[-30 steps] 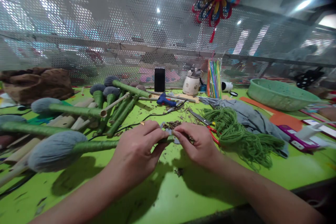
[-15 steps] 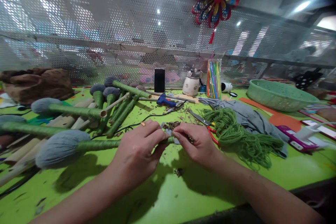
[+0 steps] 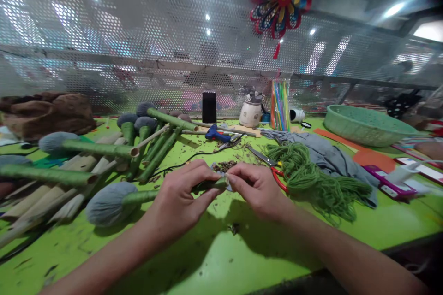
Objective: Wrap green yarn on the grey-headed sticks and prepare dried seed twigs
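A green yarn-wrapped stick with a grey fluffy head (image 3: 110, 202) lies across the lime-green table (image 3: 221, 258). My left hand (image 3: 180, 197) is wrapped round the stick near its right end. My right hand (image 3: 256, 189) pinches that end of the stick with fingertips pressed together. Both hands meet just in front of a small heap of dark scraps (image 3: 226, 165).
Several finished green sticks with grey heads (image 3: 145, 133) lie piled at the left, beside bare tubes (image 3: 51, 193). A bundle of green yarn (image 3: 311, 175), red-handled scissors (image 3: 273, 168), grey cloth (image 3: 328, 156), a blue glue gun (image 3: 216, 133), a phone (image 3: 209, 107) and a green basket (image 3: 367, 124) lie behind.
The stick has slid to the right through my left hand, so its grey head now lies nearer to my hands. Both hands stay closed on its end.
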The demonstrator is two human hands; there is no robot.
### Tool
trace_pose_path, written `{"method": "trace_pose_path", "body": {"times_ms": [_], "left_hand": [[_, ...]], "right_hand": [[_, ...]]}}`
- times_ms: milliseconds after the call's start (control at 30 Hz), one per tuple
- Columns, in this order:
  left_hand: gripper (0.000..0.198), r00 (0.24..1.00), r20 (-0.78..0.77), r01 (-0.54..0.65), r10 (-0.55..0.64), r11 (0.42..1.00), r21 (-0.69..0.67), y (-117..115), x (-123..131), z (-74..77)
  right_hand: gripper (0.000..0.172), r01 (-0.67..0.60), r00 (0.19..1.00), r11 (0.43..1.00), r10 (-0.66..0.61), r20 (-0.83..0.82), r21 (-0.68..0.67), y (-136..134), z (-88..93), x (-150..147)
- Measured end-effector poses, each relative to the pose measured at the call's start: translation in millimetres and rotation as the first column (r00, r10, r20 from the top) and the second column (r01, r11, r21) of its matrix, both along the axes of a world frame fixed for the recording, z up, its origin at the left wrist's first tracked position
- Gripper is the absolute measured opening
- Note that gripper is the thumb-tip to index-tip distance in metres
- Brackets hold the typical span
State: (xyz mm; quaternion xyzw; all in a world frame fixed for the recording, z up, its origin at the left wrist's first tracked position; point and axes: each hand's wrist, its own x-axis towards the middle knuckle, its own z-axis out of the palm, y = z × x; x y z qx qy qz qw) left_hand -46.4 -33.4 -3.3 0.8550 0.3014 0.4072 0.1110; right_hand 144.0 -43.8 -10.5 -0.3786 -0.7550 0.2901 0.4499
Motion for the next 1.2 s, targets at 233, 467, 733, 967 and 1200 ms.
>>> {"method": "trace_pose_path", "body": {"times_ms": [233,467,733,967,1200], "left_hand": [[0.008,0.999,0.013,-0.049,0.049,0.999,-0.01,0,-1,5.8],[0.016,0.993,0.0,-0.117,0.117,0.991,-0.068,2,-2,11.4],[0.015,0.998,-0.009,-0.066,0.065,0.995,-0.076,10,-7,13.9],[0.019,0.994,-0.067,-0.093,0.091,0.995,-0.035,12,-7,9.3],[0.023,0.966,-0.217,-0.152,0.137,0.987,-0.053,11,-8,4.6]], "right_hand": [[0.018,0.049,0.998,0.999,-0.05,-0.037,-0.002,-6,0.1,-5],[0.017,0.102,0.994,0.991,-0.104,0.023,0.092,-11,-5.8,-7],[0.014,0.084,0.994,0.98,-0.095,0.055,0.179,-19,-1.9,-11],[0.013,0.09,0.994,0.988,-0.098,0.057,0.122,-23,3.2,-11],[0.016,0.062,0.998,0.989,-0.064,-0.005,-0.131,-22,4.6,-9]]}}
